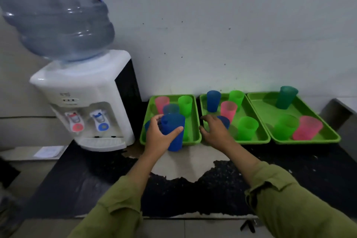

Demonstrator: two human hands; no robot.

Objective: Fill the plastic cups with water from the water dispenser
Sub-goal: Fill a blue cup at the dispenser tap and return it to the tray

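Note:
My left hand (158, 133) grips a blue plastic cup (174, 133) at the front of the left green tray (193, 137). My right hand (214, 129) reaches over the front left corner of the middle green tray (257, 139), fingers relaxed, just in front of another blue cup (225, 120) that it partly hides. The white water dispenser (87, 102) stands to the left, with a red tap (76, 121), a blue tap (100, 120) and a drip tray (102, 142). A large water bottle (58, 11) sits on top of it.
Three green trays stand side by side against the wall; the right tray (318, 137) holds a dark green cup (286, 97), a green cup (285, 126) and a pink cup (307, 128). More pink, green and blue cups stand in the other trays. The black counter (193, 195) has a worn patch.

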